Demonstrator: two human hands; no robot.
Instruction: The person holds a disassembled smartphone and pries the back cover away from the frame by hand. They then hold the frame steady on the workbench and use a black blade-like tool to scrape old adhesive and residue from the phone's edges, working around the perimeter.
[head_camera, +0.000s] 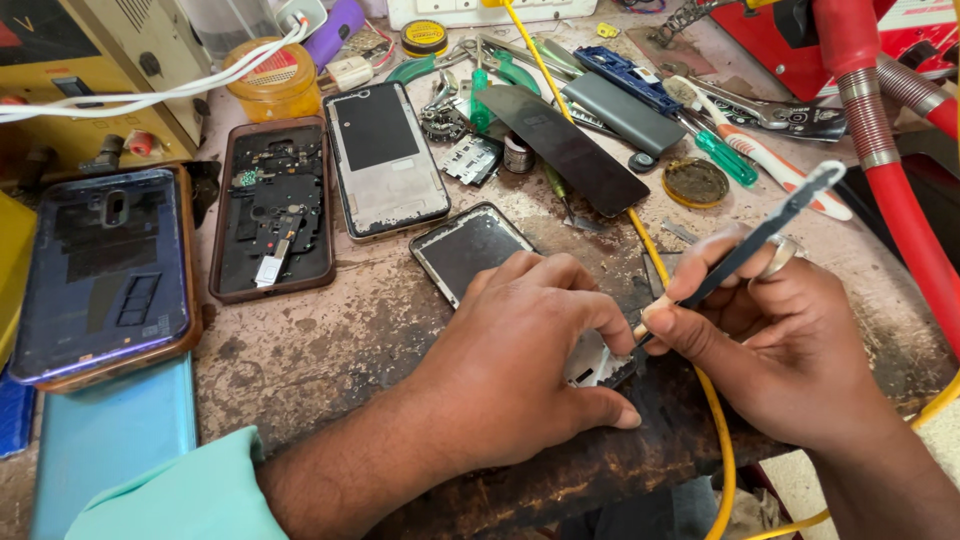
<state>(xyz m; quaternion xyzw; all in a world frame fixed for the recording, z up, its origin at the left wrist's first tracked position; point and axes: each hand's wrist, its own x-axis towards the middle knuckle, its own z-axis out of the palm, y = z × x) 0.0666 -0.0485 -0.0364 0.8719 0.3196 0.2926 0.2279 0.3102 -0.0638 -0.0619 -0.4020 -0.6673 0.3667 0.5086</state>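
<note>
Our left hand lies curled over a phone in the middle of the bench, fingers pressing it down, thumb along its near edge. Our right hand pinches blue tweezers, tips touching the phone's right end beside the left fingertips. A yellow cable runs under the right hand. Beyond, an opened phone and a back panel lie side by side.

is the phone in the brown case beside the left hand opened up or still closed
Opened up: the phone in the brown case lies with its back cover off, black shields and circuit parts exposed.
</note>
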